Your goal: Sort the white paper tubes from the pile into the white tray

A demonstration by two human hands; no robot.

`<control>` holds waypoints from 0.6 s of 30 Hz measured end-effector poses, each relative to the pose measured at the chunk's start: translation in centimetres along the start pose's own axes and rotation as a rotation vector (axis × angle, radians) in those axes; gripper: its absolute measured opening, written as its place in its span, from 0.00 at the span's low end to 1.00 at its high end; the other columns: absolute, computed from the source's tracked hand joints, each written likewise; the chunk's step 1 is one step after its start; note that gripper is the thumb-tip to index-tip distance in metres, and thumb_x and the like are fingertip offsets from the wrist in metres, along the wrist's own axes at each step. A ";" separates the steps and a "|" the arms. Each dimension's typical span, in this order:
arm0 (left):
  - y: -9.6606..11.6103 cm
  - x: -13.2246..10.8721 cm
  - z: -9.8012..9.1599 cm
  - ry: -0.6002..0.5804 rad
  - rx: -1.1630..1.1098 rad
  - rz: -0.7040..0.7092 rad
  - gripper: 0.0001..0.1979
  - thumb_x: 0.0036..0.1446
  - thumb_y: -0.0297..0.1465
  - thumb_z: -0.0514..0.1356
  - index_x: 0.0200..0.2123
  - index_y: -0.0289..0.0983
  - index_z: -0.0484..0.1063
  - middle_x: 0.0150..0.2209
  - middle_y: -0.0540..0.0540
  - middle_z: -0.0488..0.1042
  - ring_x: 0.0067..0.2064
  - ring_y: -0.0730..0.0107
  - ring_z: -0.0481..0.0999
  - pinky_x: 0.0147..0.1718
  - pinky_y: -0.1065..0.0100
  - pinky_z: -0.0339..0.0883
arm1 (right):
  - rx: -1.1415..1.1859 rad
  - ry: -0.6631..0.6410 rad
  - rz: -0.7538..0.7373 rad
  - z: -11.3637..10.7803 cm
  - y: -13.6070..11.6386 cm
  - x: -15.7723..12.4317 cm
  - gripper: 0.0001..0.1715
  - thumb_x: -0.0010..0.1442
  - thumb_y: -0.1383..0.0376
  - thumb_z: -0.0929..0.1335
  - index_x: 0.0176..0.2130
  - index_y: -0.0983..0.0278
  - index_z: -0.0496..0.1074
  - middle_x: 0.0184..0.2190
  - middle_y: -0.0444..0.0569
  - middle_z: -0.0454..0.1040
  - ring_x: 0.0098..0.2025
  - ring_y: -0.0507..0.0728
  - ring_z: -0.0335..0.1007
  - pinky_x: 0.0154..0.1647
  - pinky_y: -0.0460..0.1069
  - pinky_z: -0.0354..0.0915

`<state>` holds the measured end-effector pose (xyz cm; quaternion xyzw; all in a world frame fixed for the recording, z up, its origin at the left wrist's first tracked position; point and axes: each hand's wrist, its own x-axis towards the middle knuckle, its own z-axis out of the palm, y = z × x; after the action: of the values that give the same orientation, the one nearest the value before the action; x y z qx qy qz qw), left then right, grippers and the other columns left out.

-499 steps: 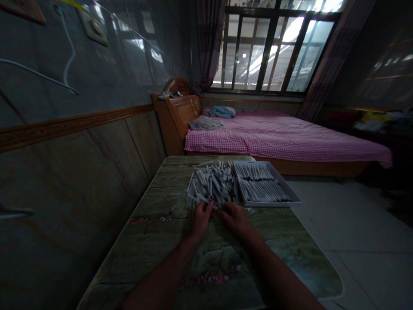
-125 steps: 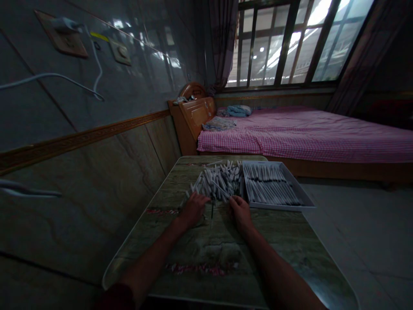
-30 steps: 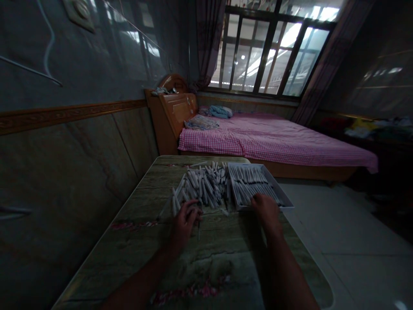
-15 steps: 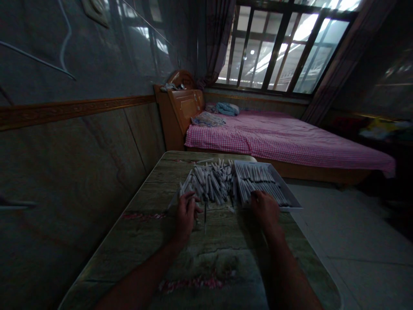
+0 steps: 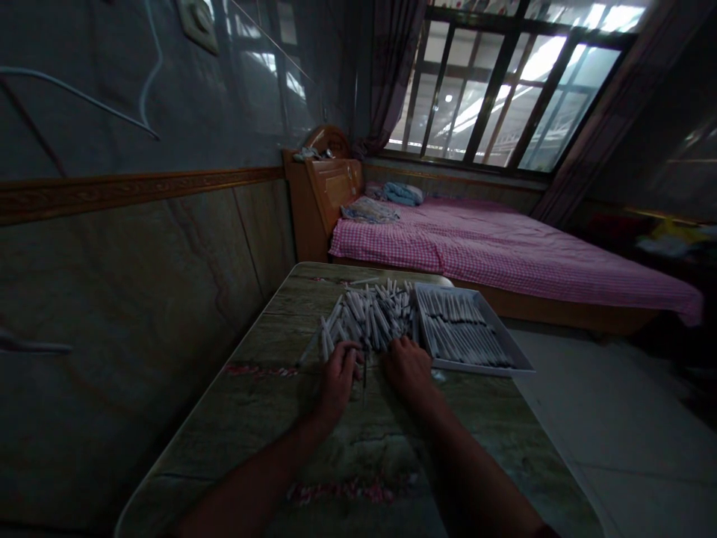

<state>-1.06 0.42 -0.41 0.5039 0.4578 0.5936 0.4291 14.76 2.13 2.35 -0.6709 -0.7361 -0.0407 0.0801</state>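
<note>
Live at the tray (image 5: 482,368): just left of it, a loose heap of tubes (image 5: 373,310); inside it, more in two tidy rows, laid side by side, probably to pack close! Left of the tray, at the heap's near edge, the left hand (image 5: 340,368), fingers bent beside a thin rod (image 5: 365,368), too dark to tell any grasp. Nearer the tray, against that heap, the right hand (image 5: 411,366), fingers curled down, tips hidden, no telling of a pinch. Both set close on one table (image 5: 381,448), likely for a short reach

Sticks (image 5: 374,312) on table (image 5: 370,448), tray (image 5: 507,342) right, bed (image 5: 476,243) behind
</note>
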 end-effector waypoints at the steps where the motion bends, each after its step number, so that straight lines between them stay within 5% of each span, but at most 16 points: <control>1: 0.0 0.0 0.0 -0.008 0.013 0.000 0.12 0.59 0.41 0.54 0.38 0.39 0.68 0.27 0.52 0.71 0.21 0.77 0.68 0.19 0.75 0.60 | -0.002 -0.004 0.007 0.1 -0.1 0.0 0.11 0.64 0.60 0.65 0.41 0.63 0.74 0.42 0.53 0.75 0.45 0.59 0.71 0.40 0.48 0.60; 13: -0.8 -0.1 0.0 -0.089 0.081 -0.021 0.10 0.58 0.37 0.55 0.37 0.38 0.71 0.28 0.51 0.73 0.22 0.77 0.69 0.20 0.75 0.60 | 0.058 0.061 0.143 -0.7 1.8 -1.6 0.13 0.68 0.63 0.60 0.41 0.64 0.72 0.41 0.55 0.77 0.41 0.57 0.73 0.35 0.47 0.59; 18: -1.4 0.0 -0.1 -0.147 0.073 -0.060 0.12 0.58 0.39 0.56 0.39 0.38 0.72 0.29 0.50 0.75 0.22 0.75 0.72 0.19 0.75 0.61 | 0.405 0.097 0.178 0.4 2.3 -2.2 0.13 0.67 0.61 0.60 0.42 0.64 0.71 0.34 0.51 0.77 0.35 0.56 0.74 0.34 0.46 0.59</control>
<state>-1.09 0.67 -1.81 0.5477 0.4613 0.5249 0.4602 17.23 0.28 1.52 -0.7006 -0.6624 0.0829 0.2520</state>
